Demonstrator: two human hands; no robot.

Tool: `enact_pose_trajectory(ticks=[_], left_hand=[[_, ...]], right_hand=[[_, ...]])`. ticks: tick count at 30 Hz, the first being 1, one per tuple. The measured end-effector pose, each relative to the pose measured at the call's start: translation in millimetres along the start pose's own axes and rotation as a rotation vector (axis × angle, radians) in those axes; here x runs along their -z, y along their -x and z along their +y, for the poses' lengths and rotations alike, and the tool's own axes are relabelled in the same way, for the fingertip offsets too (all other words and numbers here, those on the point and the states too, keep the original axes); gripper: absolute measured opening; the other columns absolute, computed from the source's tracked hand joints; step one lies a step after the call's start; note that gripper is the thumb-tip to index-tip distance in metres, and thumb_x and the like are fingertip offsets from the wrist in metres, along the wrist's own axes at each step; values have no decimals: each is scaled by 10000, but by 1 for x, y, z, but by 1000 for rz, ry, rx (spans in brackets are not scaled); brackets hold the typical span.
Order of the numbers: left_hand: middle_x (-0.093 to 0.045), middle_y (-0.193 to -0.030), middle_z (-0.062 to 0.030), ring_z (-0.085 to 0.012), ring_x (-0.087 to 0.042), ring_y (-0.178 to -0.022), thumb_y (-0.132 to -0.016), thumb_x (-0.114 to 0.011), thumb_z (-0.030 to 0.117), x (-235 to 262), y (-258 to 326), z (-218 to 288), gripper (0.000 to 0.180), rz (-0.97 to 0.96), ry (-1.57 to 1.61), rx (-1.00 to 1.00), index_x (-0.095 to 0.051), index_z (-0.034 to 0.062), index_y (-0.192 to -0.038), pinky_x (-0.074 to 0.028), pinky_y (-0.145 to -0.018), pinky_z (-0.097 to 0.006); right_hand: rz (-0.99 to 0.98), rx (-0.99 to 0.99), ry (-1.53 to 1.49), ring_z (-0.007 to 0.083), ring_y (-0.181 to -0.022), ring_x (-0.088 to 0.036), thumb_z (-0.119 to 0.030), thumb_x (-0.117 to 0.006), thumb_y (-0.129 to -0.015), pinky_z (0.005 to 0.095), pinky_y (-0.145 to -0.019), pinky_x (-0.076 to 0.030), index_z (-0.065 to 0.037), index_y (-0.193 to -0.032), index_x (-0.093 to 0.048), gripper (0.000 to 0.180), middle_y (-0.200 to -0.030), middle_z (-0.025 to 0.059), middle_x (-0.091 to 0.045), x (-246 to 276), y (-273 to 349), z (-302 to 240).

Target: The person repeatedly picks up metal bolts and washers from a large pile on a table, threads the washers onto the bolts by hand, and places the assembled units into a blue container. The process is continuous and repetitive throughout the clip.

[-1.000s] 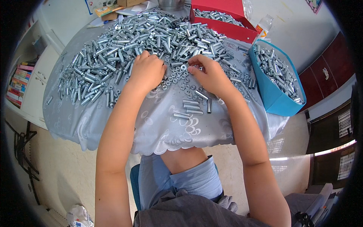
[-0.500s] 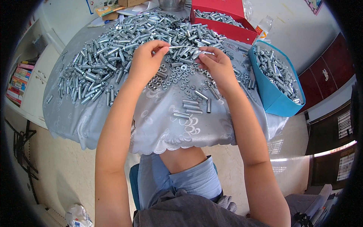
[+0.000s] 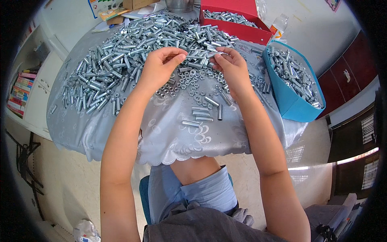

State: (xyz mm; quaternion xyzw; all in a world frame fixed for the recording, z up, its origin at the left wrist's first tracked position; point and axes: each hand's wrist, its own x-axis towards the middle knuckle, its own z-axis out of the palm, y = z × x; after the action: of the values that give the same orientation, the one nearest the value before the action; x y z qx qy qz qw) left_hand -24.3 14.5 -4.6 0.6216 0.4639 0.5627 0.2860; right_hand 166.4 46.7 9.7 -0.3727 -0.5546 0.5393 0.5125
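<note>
Over the front of a big pile of metal bolts and sleeves [image 3: 121, 52], my two hands are raised close together. My left hand [image 3: 163, 64] pinches one end of a thin silvery rod, seemingly a bolt [image 3: 195, 57], between thumb and fingertips. My right hand [image 3: 231, 66] is closed at its other end, gripping a small metal piece [image 3: 212, 55] whose kind I cannot make out. Loose nuts and washers [image 3: 189, 80] lie scattered beneath the hands. Nearer me, several plain metal sleeves [image 3: 200, 113] rest on the cloth.
A grey patterned tablecloth [image 3: 161, 139] covers the round table. To the right stands a blue fabric bin [image 3: 296, 101] full of assembled bolts. Behind are a red box [image 3: 234, 30] holding more bolts, a plastic bottle [image 3: 279, 26] and a metal pot [image 3: 179, 5].
My left hand has shifted slightly right and down, closer to my right hand. Less of the rod shows between them. The view has tilted a little.
</note>
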Motion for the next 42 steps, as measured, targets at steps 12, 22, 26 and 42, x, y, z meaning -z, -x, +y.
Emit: enact_pose_trajectory(ticks=[12,22,26,42], left_hand=[[-647,-894,-70,-94,-586,-817,-799,-629,80,-5,1,8,252,-42,78,17,-590,12,-1039,-452,-747,-213],[-660,-891,-107,-102,-606,-832,-799,-626,85,-11,10,19,344,-121,55,88,-554,17,-1129,-464,-756,-213],[-656,-890,-109,-111,-609,-824,-807,-619,88,-11,10,19,309,-142,75,100,-567,-6,-1097,-473,-744,-222],[-648,-869,-89,-108,-592,-797,-828,-610,159,-15,10,9,271,-115,-18,44,-598,-37,-1015,-461,-720,-230]], right_hand=[[-61,7,-11,132,-845,-577,-75,-524,-867,227,-762,-472,27,-1101,-477,259,-942,101,-593,0,3,0],[-165,19,-39,135,-837,-586,-76,-560,-848,233,-760,-477,39,-1085,-487,273,-925,105,-608,-3,6,0],[-212,-10,-33,134,-806,-597,-89,-583,-838,233,-742,-489,32,-1052,-516,255,-892,93,-617,-3,8,-2],[-132,174,155,81,-723,-579,-130,-578,-852,204,-652,-476,7,-1036,-602,230,-846,48,-627,-5,10,-4]])
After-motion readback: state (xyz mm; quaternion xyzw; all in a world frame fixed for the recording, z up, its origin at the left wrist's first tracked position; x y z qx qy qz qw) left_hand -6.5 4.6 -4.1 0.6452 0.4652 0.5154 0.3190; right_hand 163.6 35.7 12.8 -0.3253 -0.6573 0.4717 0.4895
